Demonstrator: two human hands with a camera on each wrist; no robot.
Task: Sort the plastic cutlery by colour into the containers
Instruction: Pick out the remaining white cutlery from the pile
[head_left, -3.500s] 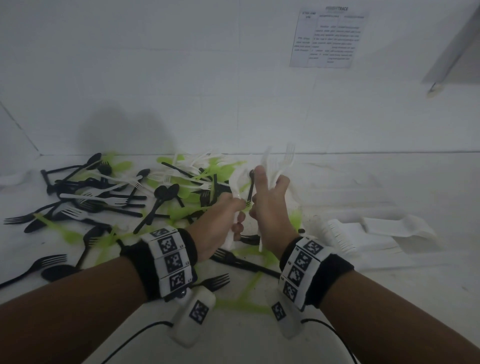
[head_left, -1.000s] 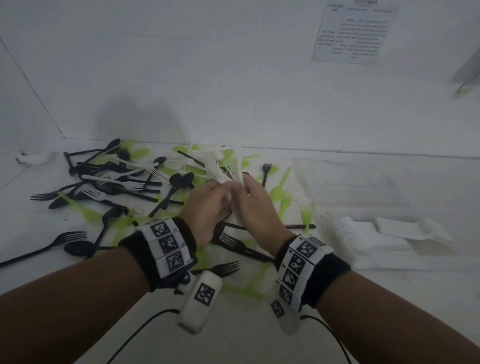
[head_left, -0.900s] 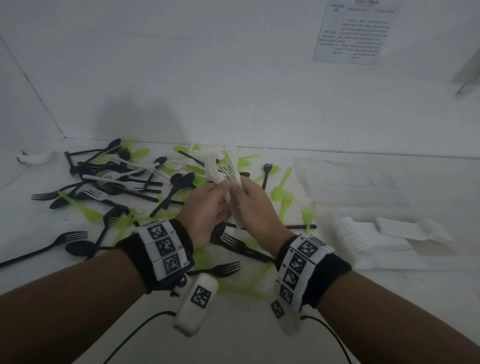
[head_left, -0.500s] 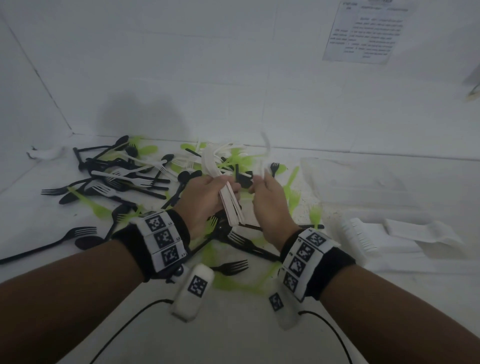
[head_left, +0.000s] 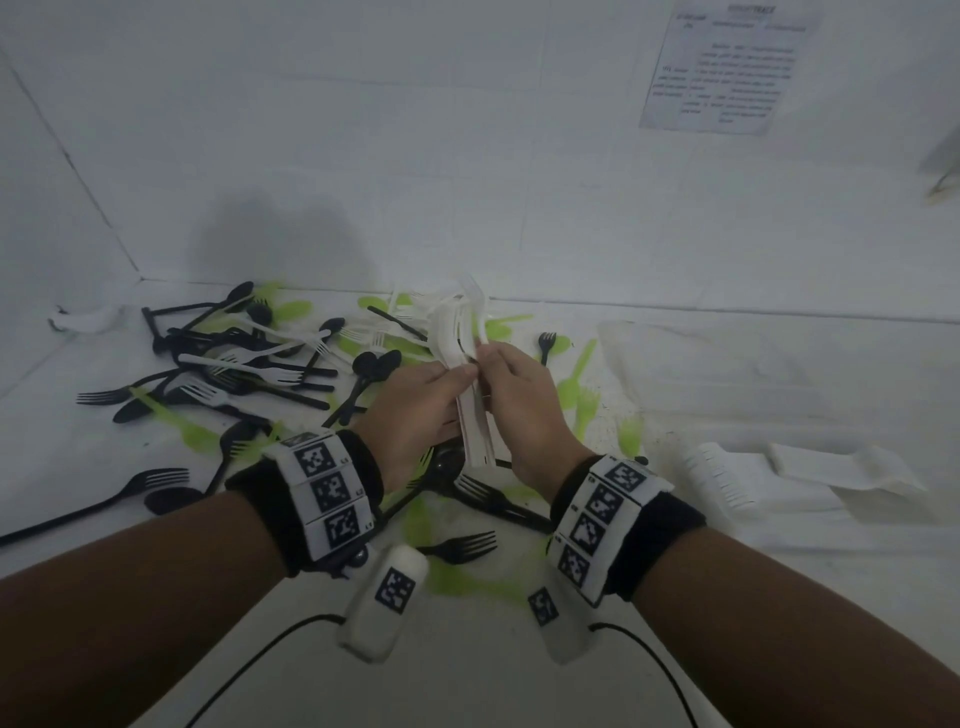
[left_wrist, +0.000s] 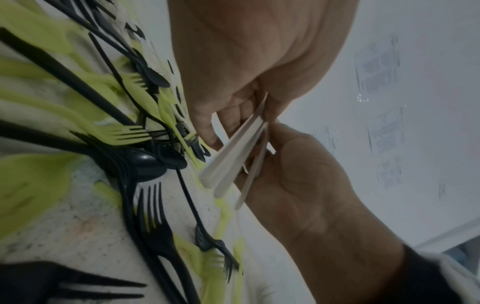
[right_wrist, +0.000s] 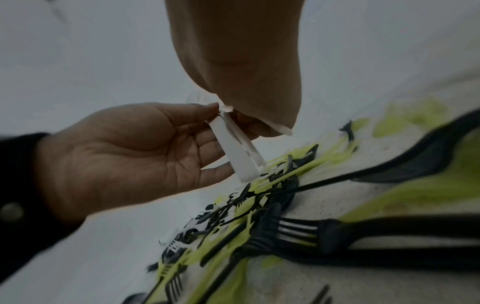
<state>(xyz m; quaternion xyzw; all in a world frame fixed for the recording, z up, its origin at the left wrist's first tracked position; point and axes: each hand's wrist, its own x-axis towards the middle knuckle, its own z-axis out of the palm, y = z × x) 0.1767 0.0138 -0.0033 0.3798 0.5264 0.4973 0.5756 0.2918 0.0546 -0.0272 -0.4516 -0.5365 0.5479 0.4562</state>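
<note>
A bundle of white plastic forks (head_left: 464, 340) stands upright between both hands above the pile, tines up, handles (left_wrist: 232, 153) down. My left hand (head_left: 457, 375) grips the bundle from the left, thumb on its front. My right hand (head_left: 488, 359) pinches the bundle's right side, where one white fork (left_wrist: 253, 171) lies against the rest. In the right wrist view the white handles (right_wrist: 240, 153) hang below the two hands. Black forks (head_left: 460, 546), black spoons (head_left: 375, 364) and lime green cutlery (head_left: 581, 375) lie mixed on the white surface (head_left: 779, 623).
A white tray (head_left: 810, 512) at the right holds a stack of white forks (head_left: 719, 480). A clear container (head_left: 701, 364) sits behind it. Loose white forks (head_left: 236, 359) lie among the black ones at the left. White walls close the back and left; a paper sheet (head_left: 727, 67) hangs there.
Half a second ago my right hand held one white fork apart from the bundle; now it has brought it against the bundle in my left hand.
</note>
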